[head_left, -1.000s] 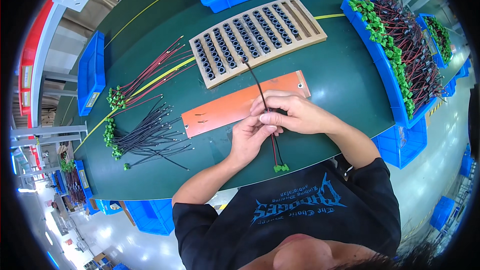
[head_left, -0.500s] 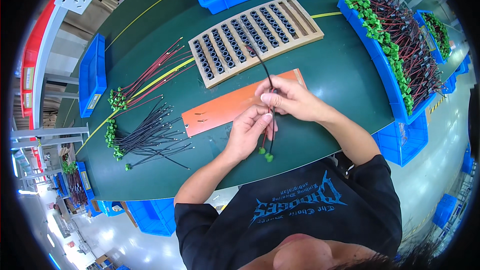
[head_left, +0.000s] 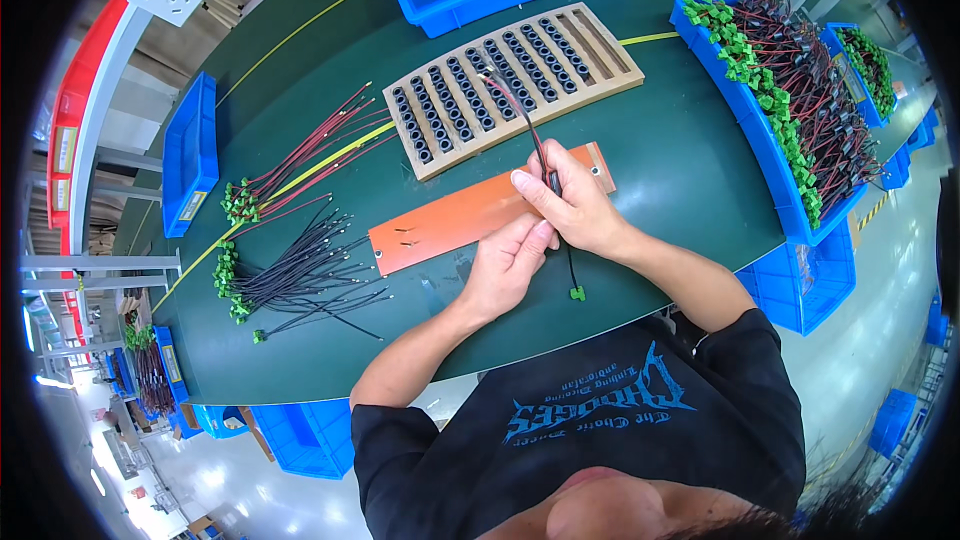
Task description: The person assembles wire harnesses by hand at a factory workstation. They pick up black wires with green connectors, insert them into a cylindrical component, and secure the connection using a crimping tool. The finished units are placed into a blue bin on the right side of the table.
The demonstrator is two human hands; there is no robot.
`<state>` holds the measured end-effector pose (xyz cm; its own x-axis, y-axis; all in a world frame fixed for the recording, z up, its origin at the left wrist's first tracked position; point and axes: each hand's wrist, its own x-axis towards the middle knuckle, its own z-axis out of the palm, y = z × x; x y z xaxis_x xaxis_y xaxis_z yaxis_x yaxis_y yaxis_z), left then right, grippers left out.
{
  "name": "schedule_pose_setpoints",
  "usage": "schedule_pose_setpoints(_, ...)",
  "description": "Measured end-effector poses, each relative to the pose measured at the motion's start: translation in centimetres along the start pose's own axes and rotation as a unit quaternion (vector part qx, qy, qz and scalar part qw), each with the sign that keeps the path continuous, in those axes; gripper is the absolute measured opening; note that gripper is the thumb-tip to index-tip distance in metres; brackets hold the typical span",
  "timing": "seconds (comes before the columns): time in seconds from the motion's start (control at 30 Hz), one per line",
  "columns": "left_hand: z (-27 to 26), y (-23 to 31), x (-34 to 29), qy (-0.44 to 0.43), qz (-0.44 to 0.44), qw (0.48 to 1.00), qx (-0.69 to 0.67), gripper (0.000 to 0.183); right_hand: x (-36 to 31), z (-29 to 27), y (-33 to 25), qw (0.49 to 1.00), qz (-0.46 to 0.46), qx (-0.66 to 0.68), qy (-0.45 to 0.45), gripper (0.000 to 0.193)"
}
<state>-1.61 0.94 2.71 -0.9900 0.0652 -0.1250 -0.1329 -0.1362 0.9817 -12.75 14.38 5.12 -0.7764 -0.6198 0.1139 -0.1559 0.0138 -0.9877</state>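
Note:
My right hand (head_left: pixel 580 205) is closed around a red and black cable (head_left: pixel 518 105), with a black cylindrical piece (head_left: pixel 554 182) on it beside the thumb. The cable's bare far ends reach up over the wooden rack. Below the hands a black wire hangs down to a green connector (head_left: pixel 577 293). My left hand (head_left: pixel 506 262) is closed just under the right one, fingers curled and thumb pressed on top; its grip hides what lies inside. Under both hands lies an orange board (head_left: pixel 430 228) with small dark marks.
Rows of black rings fill most of the wooden rack (head_left: pixel 440 162). To the left lie bundles of red wires (head_left: pixel 300 155) and black wires (head_left: pixel 290 260) with green connectors. Blue bins stand at the back (head_left: pixel 510 5), left (head_left: pixel 190 155) and right, the right bin (head_left: pixel 740 110) full of cables.
The black piece now shows by my right thumb. My left hand has curled into a tighter grip. One green connector hangs below instead of two, farther right.

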Motion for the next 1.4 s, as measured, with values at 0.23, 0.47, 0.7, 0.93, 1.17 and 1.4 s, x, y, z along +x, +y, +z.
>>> schedule_pose_setpoints(0.23, 1.8, -0.4, 0.0, 0.053, 0.118, 0.983, 0.134, 0.026, -0.1, 0.4, 2.1, 0.99, 0.052, 0.127, -0.014, 0.029)
schedule_pose_setpoints(0.47, 0.7, 0.5, 0.1, 0.044, 0.108, 0.976, 0.186, 0.031, 0.5, -1.5, 1.6, 0.977, 0.019, 0.19, -0.099, 0.043)
schedule_pose_setpoints(0.7, 2.3, 0.3, 1.3, 0.08, 0.054, 0.992, -0.082, 0.026, 0.6, -1.5, 1.5, 0.984, 0.02, 0.136, -0.111, 0.049)
schedule_pose_setpoints(0.93, 0.7, -0.9, 0.7, 0.058, 0.016, 0.998, 0.008, 0.023, 1.0, -1.9, 1.4, 0.994, 0.031, 0.102, -0.022, 0.037)
schedule_pose_setpoints(1.17, 2.2, -1.2, 0.1, 0.08, 0.013, 0.996, -0.034, 0.025, 1.4, -2.9, 0.2, 0.978, 0.03, 0.206, 0.015, 0.032)
schedule_pose_setpoints(1.4, 1.7, -1.5, -0.2, 0.024, -0.01, 0.999, -0.02, 0.029, 1.6, -3.8, -0.1, 0.956, 0.05, 0.29, -0.015, 0.034)
